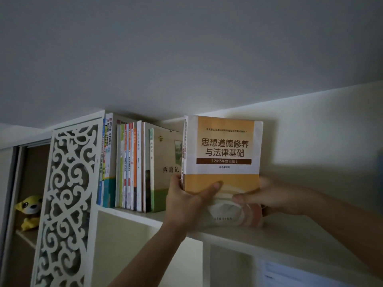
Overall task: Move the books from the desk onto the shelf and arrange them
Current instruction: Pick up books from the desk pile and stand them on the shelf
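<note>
Both hands are holding an orange and white book point(223, 150) upright on the top shelf point(290, 230), its front cover facing outward. The left hand point(186, 199) is gripping the book's lower left corner, thumb pressing across the cover and fingers wrapping behind the spine side. The right hand point(267, 197) is clamping the book's lower right edge, thumb lying on the cover. The book is standing just right of a row of books point(132, 166) lined up on the same shelf, closest to a cream and green book point(165, 168). Further left of the book, beyond a white carved panel point(68, 199), a yellow plush toy point(31, 210) is sitting on a lower shelf.
</note>
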A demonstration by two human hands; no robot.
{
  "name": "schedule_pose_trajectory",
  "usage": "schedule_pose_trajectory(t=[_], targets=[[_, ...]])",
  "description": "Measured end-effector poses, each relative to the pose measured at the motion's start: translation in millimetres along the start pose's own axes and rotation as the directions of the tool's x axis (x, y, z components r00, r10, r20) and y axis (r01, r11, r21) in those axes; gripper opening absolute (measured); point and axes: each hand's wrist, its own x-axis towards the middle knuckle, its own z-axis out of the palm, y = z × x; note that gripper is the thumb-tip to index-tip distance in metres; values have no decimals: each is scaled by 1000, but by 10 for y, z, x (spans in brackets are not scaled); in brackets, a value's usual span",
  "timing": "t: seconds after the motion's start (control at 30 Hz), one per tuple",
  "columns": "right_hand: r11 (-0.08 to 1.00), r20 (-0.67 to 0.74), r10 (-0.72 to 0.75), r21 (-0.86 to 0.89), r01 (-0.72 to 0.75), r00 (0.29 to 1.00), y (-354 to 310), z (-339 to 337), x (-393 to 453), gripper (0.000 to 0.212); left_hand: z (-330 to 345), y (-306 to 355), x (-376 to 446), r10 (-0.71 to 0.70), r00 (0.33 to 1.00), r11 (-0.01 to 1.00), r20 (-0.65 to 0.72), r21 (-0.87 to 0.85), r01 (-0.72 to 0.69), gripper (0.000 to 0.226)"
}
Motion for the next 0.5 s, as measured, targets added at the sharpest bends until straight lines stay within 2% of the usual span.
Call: schedule_pose_trajectory(t=[0.17, 0.23, 0.3, 0.37, 0.43, 0.5], targets=[[998, 13, 67, -15, -67, 998, -100, 161, 247, 60, -59, -117, 84, 54, 989, 995, -136, 86, -42, 75], [996, 10, 87, 2, -87, 996, -123, 319, 429, 50, -149, -216, 175, 64, 977, 989, -202, 146, -35, 75], [993, 0, 112, -20, -112, 994, -154, 463, 602, 29, -208, -299, 274, 84, 956, 977, -280, 210, -24, 75], [981, -2, 149, -126, -148, 989, -204, 591, 710, 15, -233, -350, 366, 96, 938, 968, -332, 251, -10, 75], [947, -24, 91, -308, -94, 996, -199, 688, 888, 27, -251, -389, 481, 69, 938, 965, -341, 260, 23, 76], [856, -59, 52, -512, -75, 997, -190, 824, 999, 76, -272, -414, 582, 29, 940, 966, -340, 250, 60, 76]])
